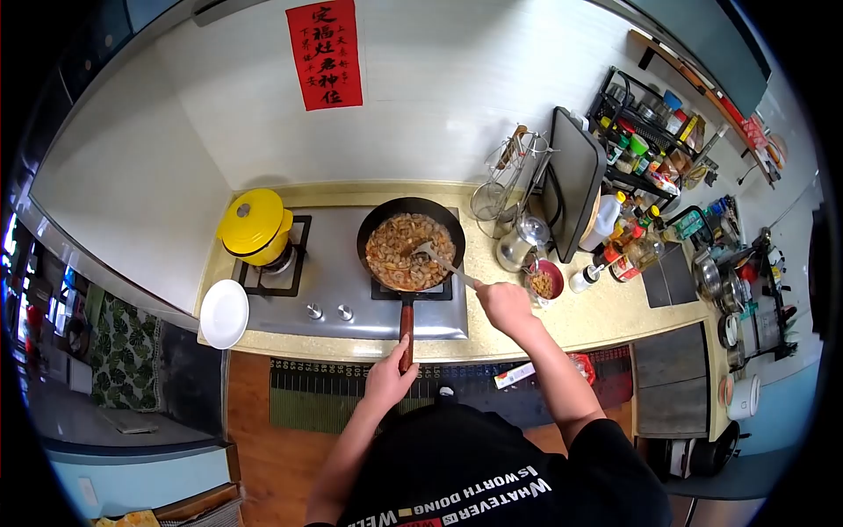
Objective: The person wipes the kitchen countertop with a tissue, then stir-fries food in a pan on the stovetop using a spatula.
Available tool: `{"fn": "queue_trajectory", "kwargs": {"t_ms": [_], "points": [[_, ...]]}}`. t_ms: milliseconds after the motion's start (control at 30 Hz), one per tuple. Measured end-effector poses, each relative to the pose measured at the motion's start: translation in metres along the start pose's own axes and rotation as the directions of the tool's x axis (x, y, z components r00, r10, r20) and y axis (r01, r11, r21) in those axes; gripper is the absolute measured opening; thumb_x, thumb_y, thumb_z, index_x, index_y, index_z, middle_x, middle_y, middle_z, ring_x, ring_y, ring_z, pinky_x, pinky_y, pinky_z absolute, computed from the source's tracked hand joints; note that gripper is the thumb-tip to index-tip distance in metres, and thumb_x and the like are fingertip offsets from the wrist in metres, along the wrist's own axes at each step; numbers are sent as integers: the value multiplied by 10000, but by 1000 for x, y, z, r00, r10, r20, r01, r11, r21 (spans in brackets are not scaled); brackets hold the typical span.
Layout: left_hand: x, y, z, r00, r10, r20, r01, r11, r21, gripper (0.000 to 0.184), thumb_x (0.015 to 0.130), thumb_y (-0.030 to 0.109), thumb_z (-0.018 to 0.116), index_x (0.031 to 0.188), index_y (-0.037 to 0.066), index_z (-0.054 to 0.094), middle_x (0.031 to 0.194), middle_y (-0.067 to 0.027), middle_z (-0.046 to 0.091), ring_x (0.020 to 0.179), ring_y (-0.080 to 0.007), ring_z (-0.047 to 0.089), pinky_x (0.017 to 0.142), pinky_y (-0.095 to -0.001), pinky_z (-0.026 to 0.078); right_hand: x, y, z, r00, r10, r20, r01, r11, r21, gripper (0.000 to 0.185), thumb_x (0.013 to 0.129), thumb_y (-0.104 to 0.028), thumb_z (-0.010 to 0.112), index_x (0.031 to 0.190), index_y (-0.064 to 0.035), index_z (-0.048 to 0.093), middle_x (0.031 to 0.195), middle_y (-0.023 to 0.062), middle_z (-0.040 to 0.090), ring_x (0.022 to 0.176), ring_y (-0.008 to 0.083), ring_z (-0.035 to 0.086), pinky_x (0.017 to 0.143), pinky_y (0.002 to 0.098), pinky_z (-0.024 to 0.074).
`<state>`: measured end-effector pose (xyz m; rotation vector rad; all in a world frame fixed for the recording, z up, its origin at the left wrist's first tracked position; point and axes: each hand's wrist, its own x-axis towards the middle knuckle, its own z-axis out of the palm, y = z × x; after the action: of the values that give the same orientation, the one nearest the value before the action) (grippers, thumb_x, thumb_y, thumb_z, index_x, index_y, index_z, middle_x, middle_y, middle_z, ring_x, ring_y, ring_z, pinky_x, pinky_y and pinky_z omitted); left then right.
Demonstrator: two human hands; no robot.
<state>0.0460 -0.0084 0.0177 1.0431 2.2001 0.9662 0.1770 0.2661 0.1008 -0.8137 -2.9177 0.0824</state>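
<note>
My left hand (392,375) is closed around the brown wooden handle (407,329) of a black frying pan (370,230), which sits on the right burner. In my right hand (504,306) is the handle of a metal spatula (450,266). The spatula's head rests among browned, sliced food (399,249) in the pan and is partly covered by it. Just right of the pan and beyond my right hand stands a red bowl (551,269) with crumbly orange-brown contents.
A yellow lidded pot (255,224) sits on the left burner, with a white plate (225,314) at the counter's left edge. Right of the stove stand a metal pitcher (522,244), a utensil rack (509,189), an upright dark board (580,171), bottles (636,256) and a spice rack (639,140).
</note>
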Motion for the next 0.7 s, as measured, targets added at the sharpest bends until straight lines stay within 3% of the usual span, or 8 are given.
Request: {"fn": "queue_trajectory", "kwargs": {"t_ms": [33,67,100,167,300,467,600,700], "points": [[0,1,-2,1000,-13,8,13,1000,-12,713,918,332,726,1566,179,470,895,-218,724,864,-415,720,764,-488,573,2,-3,-14,999,-6,-48,6,1000,1,307,1052,-316,559,993,-116,784,673,165,684,617,366,682,562,491,519],[-1,2,-2,1000,2,-7,-2,1000,-7,714,919,331,728,1566,175,470,899,-219,724,858,-412,719,767,-484,572,-3,-3,-33,998,56,6,-56,998,-5,295,1045,-311,575,998,-106,783,663,158,678,617,360,684,566,485,524],[-1,1,-1,1000,9,-16,-10,1000,-9,714,919,330,729,1566,175,470,903,-220,723,857,-411,719,769,-483,572,-13,4,-40,997,7,-82,-6,1000,16,272,1040,-298,586,1002,-118,786,653,147,673,621,359,688,574,493,527],[0,-2,3,999,25,-37,-26,1000,-18,714,920,328,730,1567,175,470,910,-222,723,856,-408,718,771,-479,571,-23,2,-66,998,61,-34,-61,998,-13,232,1029,-286,599,1048,-150,786,675,144,681,641,362,694,583,502,532],[0,-1,3,1000,-11,-6,10,1000,-17,712,920,319,728,1568,180,468,928,-218,725,862,-407,717,772,-478,568,-5,17,-10,992,57,116,-49,996,-77,239,1015,-285,606,1157,-173,762,752,165,703,693,385,700,611,522,541],[0,-4,4,1000,8,-22,-9,998,-57,708,918,309,725,1566,181,470,948,-219,730,865,-411,717,774,-480,564,-17,11,-53,994,85,61,-85,996,1,245,1009,-297,611,1116,-157,781,777,177,715,709,388,704,653,521,549],[-1,-4,6,1000,-4,-23,3,999,-41,701,919,309,722,1563,181,474,945,-222,730,861,-417,716,782,-478,566,-14,15,-30,982,90,167,-81,995,-60,242,990,-288,634,1128,-156,782,807,180,724,741,388,705,676,513,556],[2,-3,4,1000,0,-31,-1,999,-35,698,922,315,718,1563,183,475,936,-222,728,857,-420,715,780,-479,566,-22,11,-41,998,61,-29,-59,995,77,325,1028,-288,585,866,-85,781,737,182,709,691,398,700,642,529,547]]}}
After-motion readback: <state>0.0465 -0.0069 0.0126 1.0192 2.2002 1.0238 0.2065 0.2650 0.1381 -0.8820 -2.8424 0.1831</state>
